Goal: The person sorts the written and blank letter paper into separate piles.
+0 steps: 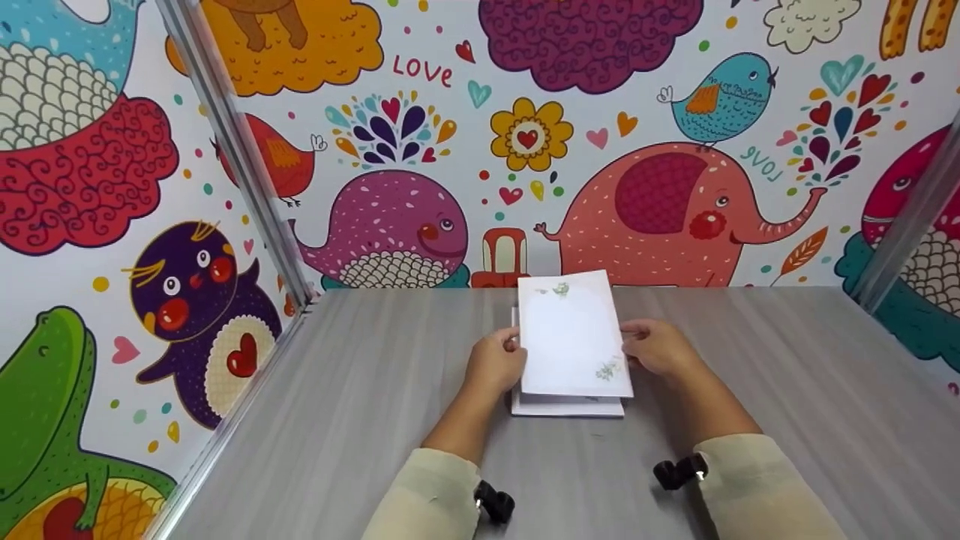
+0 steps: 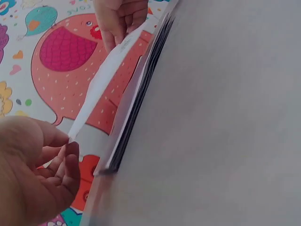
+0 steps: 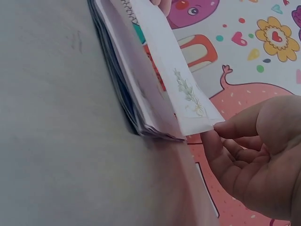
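A white sheet of paper (image 1: 570, 334) with small green floral prints near its top and lower right corner is held up, slightly tilted. My left hand (image 1: 496, 364) pinches its left edge between thumb and fingers. On the opposite side, the right edge is pinched by my right hand (image 1: 660, 349). Below the sheet lies a stack of paper (image 1: 568, 409) on the table, with a visible gap between them. In the left wrist view the stack (image 2: 136, 108) shows dark lower layers. The right wrist view shows a leafy print on the sheet (image 3: 164, 56).
The grey wood-grain table (image 1: 360, 420) runs back to a wall (image 1: 450, 135) printed with cartoon animals. Metal posts (image 1: 240, 150) stand at the left and right corners. Small black devices (image 1: 495, 502) are attached at both sleeves.
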A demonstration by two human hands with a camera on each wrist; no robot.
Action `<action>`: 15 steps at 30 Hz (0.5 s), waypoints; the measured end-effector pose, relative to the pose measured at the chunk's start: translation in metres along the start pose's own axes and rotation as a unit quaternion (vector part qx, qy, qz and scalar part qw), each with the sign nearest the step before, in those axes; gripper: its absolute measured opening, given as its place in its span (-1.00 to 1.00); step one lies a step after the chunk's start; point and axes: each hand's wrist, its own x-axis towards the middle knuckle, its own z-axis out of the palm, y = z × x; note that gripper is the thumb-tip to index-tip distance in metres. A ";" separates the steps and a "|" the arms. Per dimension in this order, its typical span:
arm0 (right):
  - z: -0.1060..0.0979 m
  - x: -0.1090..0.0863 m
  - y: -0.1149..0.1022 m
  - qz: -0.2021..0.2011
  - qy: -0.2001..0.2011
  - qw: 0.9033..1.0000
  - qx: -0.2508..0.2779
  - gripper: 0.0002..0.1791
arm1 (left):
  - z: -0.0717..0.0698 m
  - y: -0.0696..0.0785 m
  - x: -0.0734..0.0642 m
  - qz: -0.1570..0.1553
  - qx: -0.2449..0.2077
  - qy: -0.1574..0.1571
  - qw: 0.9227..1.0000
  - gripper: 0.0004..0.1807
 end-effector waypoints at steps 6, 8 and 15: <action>-0.026 -0.002 0.011 0.035 -0.011 0.999 0.002 -0.47 | 0.023 0.012 -0.006 0.044 -0.004 -0.006 0.999 -0.69; -0.033 -0.002 0.016 0.042 -0.014 0.999 0.004 -0.47 | 0.031 0.015 -0.007 0.081 0.000 0.000 0.997 -0.84; -0.062 -0.006 0.036 0.068 -0.017 0.998 0.007 -0.44 | 0.059 0.028 -0.016 0.131 -0.009 0.005 0.991 -0.72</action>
